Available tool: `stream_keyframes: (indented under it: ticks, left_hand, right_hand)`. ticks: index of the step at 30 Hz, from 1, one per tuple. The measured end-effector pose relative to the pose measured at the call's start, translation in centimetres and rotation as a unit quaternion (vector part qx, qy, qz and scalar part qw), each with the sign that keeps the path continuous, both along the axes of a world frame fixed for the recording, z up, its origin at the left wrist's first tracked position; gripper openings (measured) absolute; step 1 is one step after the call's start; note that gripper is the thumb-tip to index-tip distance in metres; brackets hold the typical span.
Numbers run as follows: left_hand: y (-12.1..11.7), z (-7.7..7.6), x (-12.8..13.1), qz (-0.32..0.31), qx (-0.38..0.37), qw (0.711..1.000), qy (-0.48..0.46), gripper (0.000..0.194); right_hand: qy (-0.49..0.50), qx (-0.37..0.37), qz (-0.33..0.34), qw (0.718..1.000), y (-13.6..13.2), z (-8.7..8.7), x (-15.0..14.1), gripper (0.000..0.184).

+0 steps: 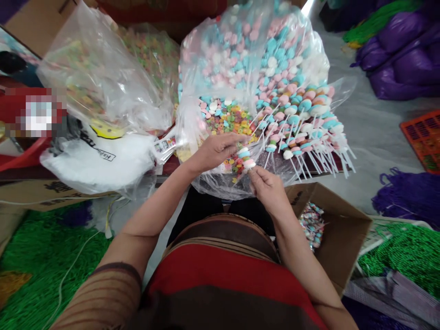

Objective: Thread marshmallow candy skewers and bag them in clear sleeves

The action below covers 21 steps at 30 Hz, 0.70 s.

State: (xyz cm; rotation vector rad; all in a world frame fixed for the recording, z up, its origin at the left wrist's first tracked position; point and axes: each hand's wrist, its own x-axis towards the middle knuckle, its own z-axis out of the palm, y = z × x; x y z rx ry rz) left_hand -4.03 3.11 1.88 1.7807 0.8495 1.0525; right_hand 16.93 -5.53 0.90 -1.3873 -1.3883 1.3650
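My left hand [220, 149] is closed in a pinch on the top of a candy skewer [244, 155] stacked with white, blue and pink discs. My right hand [266, 183] pinches the skewer's lower end from below. Both hands hover over a heap of small coloured ring candies [228, 120] lying on clear plastic. To the right lies a pile of finished candy skewers [305, 123] with white sticks fanned out. Behind them stands a big clear bag of pastel marshmallow candies [247, 55].
A clear bag of coloured rings [103, 68] and a white plastic bag [99, 160] sit at the left. A cardboard box [343, 229] with wrapped candies stands at my right. Green tinsel [34, 256], purple tinsel [409, 197], purple bags [402, 50] and an orange crate [422, 137] surround me.
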Motion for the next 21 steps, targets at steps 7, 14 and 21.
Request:
stream_keyframes:
  ticks: [7, 14, 21]
  left_hand:
    - [-0.8, -1.0, 2.5, 0.153, -0.280, 0.888, -0.330, 0.051]
    - [-1.2, -2.2, 4.7, 0.231, -0.230, 0.868, -0.374, 0.029]
    - [-1.6, -3.5, 5.1, 0.289, -0.156, 0.887, -0.325, 0.020]
  right_hand:
    - [0.168, -0.090, -0.032, 0.981, -0.3, -0.9, -1.3, 0.051]
    - [0.073, -0.056, -0.024, 0.995, -0.8, -1.5, -1.3, 0.048]
    - [0.061, -0.037, -0.031, 0.997, -1.1, -1.9, -1.6, 0.046]
